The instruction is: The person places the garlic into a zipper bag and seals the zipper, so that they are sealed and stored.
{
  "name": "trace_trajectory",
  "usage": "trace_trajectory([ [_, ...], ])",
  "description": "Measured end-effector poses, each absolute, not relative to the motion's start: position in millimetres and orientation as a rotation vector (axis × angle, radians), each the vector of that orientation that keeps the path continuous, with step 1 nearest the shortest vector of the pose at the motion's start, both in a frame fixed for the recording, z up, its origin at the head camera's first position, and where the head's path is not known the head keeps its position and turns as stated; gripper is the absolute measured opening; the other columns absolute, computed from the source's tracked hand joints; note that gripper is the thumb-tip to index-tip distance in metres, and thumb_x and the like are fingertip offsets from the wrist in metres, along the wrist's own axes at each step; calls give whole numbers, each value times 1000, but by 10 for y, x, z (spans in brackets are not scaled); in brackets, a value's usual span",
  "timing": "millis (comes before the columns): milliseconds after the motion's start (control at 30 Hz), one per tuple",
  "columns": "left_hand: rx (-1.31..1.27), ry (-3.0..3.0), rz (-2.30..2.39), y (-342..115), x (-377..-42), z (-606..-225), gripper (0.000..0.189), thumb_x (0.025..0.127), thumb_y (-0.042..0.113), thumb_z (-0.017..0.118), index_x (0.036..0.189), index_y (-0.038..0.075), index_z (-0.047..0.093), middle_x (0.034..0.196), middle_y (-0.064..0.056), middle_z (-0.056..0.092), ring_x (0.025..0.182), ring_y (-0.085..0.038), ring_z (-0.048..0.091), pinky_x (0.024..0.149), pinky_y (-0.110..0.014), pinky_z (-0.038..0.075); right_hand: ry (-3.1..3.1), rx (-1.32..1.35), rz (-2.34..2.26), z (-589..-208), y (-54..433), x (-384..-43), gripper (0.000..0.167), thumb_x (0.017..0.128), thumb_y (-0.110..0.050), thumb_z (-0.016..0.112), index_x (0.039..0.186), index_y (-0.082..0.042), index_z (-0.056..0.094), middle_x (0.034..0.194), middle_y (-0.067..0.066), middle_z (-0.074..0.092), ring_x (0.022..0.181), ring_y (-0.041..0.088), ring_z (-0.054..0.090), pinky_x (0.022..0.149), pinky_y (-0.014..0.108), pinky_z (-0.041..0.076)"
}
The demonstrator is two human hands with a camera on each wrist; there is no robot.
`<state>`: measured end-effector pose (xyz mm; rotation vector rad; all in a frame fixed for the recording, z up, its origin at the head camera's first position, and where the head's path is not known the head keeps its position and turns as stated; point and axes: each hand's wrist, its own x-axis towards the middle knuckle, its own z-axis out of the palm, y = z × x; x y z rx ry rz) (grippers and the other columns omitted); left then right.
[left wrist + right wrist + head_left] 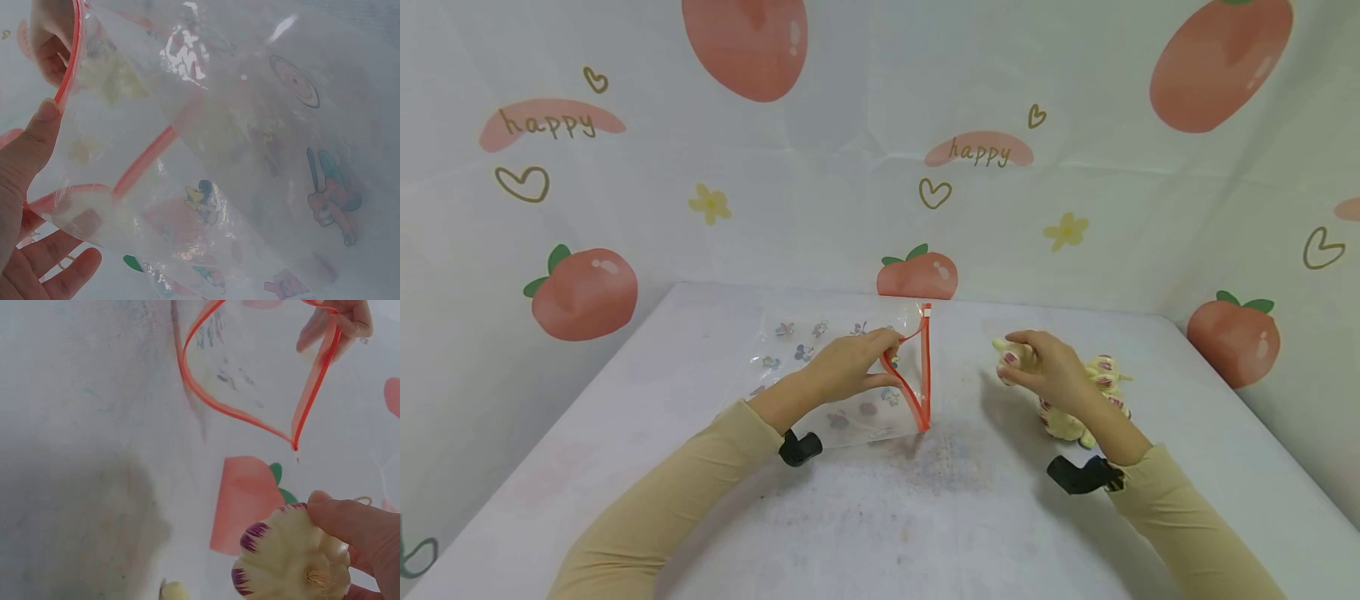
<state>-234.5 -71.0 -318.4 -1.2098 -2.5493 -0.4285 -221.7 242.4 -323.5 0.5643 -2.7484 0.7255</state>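
Observation:
A clear zip bag [786, 333] with small cartoon prints and a red zip edge [926, 367] lies on the table, its mouth parted toward the right. My left hand [848, 367] grips one side of that red edge; the left wrist view shows the thumb [47, 115] against the rim. To the right, above the table, my right hand [1060, 375] holds a garlic bulb [287, 556], pale with purple streaks, between thumb and fingers. Several more garlic bulbs [1063, 425] lie behind and beneath the right forearm, partly hidden by it.
The white table [880, 517] carries faint smudges near its middle. A printed cloth wall [820, 225] with fruit, hearts and flowers rises behind and at both sides. Black straps with mounts [1078, 475] sit at both wrists.

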Motion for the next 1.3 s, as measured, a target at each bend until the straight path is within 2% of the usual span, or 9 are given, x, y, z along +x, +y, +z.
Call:
trace_trajectory([
  [300, -1210, -2555, -428, -716, -2334, -3175, 41, 78, 35, 74, 93, 12, 43, 87, 2, 56, 60, -8, 39, 54, -16, 30, -2698, 577, 778, -3170, 2340, -2184, 49, 80, -18, 74, 122, 1, 56, 116, 20, 62, 85, 24, 50, 74, 37, 42],
  [667, -1224, -2533, -425, -717, -2353, -3195, 40, 79, 34, 73, 94, 11, 44, 89, 1, 57, 61, -8, 41, 55, -16, 32, -2654, 596, 825, -3130, 2204, -2188, 45, 78, -14, 76, 117, 1, 60, 100, 16, 63, 80, 20, 48, 67, 29, 40],
  [1167, -1231, -2536, -447, -725, -2345, -3167, 40, 80, 34, 73, 93, 11, 42, 89, 1, 58, 59, -7, 39, 54, -16, 30, -2635, 645, 889, -3153, 2038, -2194, 43, 76, -15, 77, 114, -1, 62, 94, 12, 63, 78, 17, 49, 67, 29, 42],
  [1300, -1227, -2537, -440, -724, -2344, -3163, 40, 80, 34, 72, 94, 11, 43, 90, 1, 59, 61, -8, 41, 54, -16, 31, -2652, 659, 886, -3162, 2001, -2189, 44, 77, -17, 77, 115, -1, 62, 98, 12, 64, 79, 17, 50, 67, 30, 44],
])
